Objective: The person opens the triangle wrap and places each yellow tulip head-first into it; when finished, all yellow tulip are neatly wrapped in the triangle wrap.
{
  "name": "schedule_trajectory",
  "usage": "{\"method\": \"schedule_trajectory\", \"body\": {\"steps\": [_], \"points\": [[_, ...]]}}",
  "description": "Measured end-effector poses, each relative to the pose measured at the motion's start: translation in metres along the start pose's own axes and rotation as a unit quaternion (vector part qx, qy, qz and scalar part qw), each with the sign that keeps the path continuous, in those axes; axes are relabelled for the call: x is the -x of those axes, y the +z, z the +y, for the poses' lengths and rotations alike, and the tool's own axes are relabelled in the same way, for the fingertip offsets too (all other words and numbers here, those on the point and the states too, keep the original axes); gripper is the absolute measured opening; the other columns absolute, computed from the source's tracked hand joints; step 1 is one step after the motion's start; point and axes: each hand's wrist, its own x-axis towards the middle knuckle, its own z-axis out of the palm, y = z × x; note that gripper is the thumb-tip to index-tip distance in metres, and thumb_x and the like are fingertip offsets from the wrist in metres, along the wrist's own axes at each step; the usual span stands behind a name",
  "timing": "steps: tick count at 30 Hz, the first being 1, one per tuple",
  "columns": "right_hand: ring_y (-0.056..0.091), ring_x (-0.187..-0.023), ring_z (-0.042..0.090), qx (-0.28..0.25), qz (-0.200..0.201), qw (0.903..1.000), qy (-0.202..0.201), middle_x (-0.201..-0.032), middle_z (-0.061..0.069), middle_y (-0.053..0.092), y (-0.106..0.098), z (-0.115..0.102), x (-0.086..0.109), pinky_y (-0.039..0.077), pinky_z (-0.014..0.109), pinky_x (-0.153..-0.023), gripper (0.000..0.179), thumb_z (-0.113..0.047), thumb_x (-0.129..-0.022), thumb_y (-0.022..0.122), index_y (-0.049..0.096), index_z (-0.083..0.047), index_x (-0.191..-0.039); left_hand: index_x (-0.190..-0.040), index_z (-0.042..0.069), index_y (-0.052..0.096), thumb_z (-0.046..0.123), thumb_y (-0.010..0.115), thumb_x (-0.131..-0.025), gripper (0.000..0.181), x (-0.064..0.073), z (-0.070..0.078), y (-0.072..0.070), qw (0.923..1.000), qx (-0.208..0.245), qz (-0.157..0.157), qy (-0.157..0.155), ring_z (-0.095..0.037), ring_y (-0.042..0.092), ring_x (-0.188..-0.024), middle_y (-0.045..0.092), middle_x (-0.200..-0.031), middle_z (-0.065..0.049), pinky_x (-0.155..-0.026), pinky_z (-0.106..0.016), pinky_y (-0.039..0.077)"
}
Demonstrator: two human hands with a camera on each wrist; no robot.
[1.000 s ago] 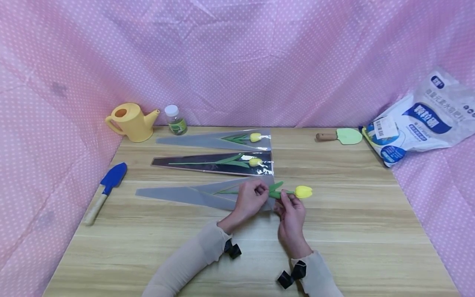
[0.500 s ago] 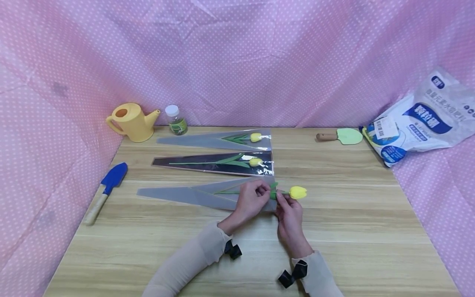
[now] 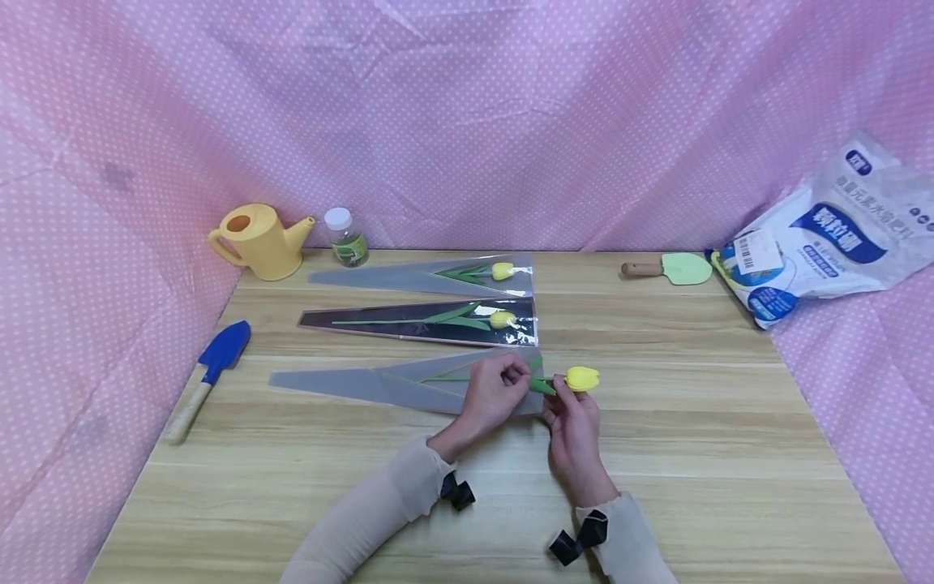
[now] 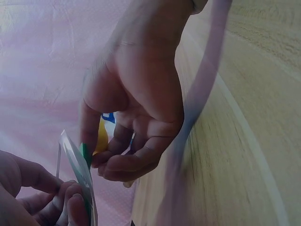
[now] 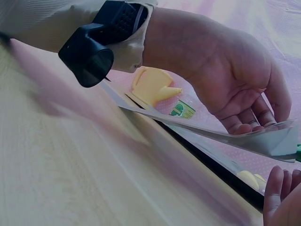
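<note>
In the head view, my left hand (image 3: 496, 391) holds the wide open end of a grey flower sleeve (image 3: 328, 381); the left wrist view shows its fingers (image 4: 44, 181) pinching the clear film. My right hand (image 3: 576, 438) pinches a yellow tulip (image 3: 582, 379) by the stem just below the bloom. Bloom and part of a green leaf (image 3: 542, 385) stick out to the right of the sleeve, while the lower stem lies within it. The right wrist view has the sleeve's mouth (image 5: 277, 141) raised off the table, with my right hand (image 5: 286, 197) close to it.
Behind lie a dark sleeve (image 3: 379, 318) and a grey sleeve (image 3: 365, 278), each with a tulip. A watering can (image 3: 264, 243) and bottle (image 3: 346, 235) stand back left. A blue trowel (image 3: 224, 349), green trowel (image 3: 686, 268) and white bag (image 3: 824, 235) lie at the sides.
The tulip has moved slightly left, further into the sleeve. My right hand went left, then shifted its fingers back toward the bloom; my left hand stays almost still.
</note>
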Motion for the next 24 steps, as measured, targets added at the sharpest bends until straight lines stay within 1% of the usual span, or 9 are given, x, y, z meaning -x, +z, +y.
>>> {"method": "schedule_trajectory", "body": {"steps": [2, 6, 9, 13, 16, 21, 24], "points": [[0.062, -0.075, 0.005, 0.006, -0.002, 1.0000, -0.002, -0.085, -0.008, 0.069, 0.000, 0.000, 0.000, 0.054, 0.019, -0.064, 0.005, -0.019, -0.097, 0.065, 0.061, -0.017, -0.099, -0.088, 0.001, 0.073, -0.003, 0.067, -0.085, 0.007, 0.000, 0.000, 0.000, 1.0000, -0.003, 0.001, 0.002, -0.005, 0.056, -0.063, 0.072, -0.078, -0.013, -0.059, -0.015, 0.049], [0.064, -0.075, 0.003, 0.005, -0.005, 1.0000, -0.004, -0.085, -0.009, 0.070, 0.001, 0.003, 0.001, 0.055, 0.018, -0.065, 0.004, -0.017, -0.096, 0.067, 0.063, -0.017, -0.098, -0.088, 0.000, 0.073, -0.003, 0.067, -0.084, 0.008, 0.000, 0.001, 0.000, 0.9999, -0.006, 0.002, 0.015, -0.005, 0.056, -0.063, 0.073, -0.078, -0.013, -0.059, -0.015, 0.049], [0.065, -0.078, 0.002, 0.010, -0.007, 0.9999, -0.002, -0.088, -0.009, 0.069, 0.002, 0.004, 0.000, 0.055, 0.017, -0.067, 0.011, -0.017, -0.097, 0.066, 0.060, -0.014, -0.106, -0.088, -0.001, 0.073, -0.004, 0.067, -0.084, 0.008, 0.001, 0.000, 0.001, 0.9996, -0.004, 0.000, 0.029, -0.004, 0.056, -0.063, 0.073, -0.078, -0.013, -0.060, -0.015, 0.050], [0.067, -0.086, 0.001, 0.019, -0.007, 0.9998, 0.002, -0.095, -0.009, 0.067, 0.002, 0.006, 0.001, 0.057, 0.017, -0.074, 0.027, -0.021, -0.098, 0.064, 0.053, -0.008, -0.119, -0.090, -0.001, 0.073, -0.003, 0.068, -0.084, 0.008, 0.002, 0.000, 0.001, 0.9990, -0.010, -0.007, 0.044, -0.005, 0.058, -0.065, 0.072, -0.078, -0.013, -0.061, -0.015, 0.050], [0.067, -0.089, 0.001, 0.016, -0.006, 0.9999, -0.003, -0.096, -0.009, 0.066, 0.002, 0.007, 0.001, 0.058, 0.018, -0.079, 0.032, -0.018, -0.098, 0.063, 0.050, -0.006, -0.124, -0.092, 0.001, 0.074, -0.001, 0.069, -0.086, 0.008, 0.002, 0.000, 0.001, 0.9983, -0.017, -0.021, 0.051, -0.007, 0.060, -0.067, 0.073, -0.080, -0.012, -0.062, -0.016, 0.051], [0.062, -0.100, -0.001, -0.004, -0.001, 1.0000, -0.009, -0.106, -0.008, 0.060, 0.000, 0.006, 0.000, 0.052, 0.014, -0.095, 0.035, -0.013, -0.100, 0.059, 0.047, -0.003, -0.132, -0.099, 0.003, 0.074, 0.007, 0.070, -0.089, 0.011, 0.001, -0.001, -0.003, 0.9961, -0.031, -0.054, 0.062, -0.006, 0.061, -0.070, 0.074, -0.085, -0.011, -0.065, -0.015, 0.051], [0.060, -0.106, -0.002, -0.007, 0.002, 1.0000, -0.005, -0.112, -0.008, 0.057, -0.001, 0.005, 0.000, 0.049, 0.014, -0.101, 0.040, -0.015, -0.101, 0.058, 0.043, -0.004, -0.137, -0.100, 0.003, 0.073, 0.009, 0.069, -0.090, 0.013, -0.001, -0.002, -0.011, 0.9945, -0.043, -0.056, 0.077, -0.006, 0.059, -0.070, 0.073, -0.084, -0.010, -0.064, -0.015, 0.051]]}}
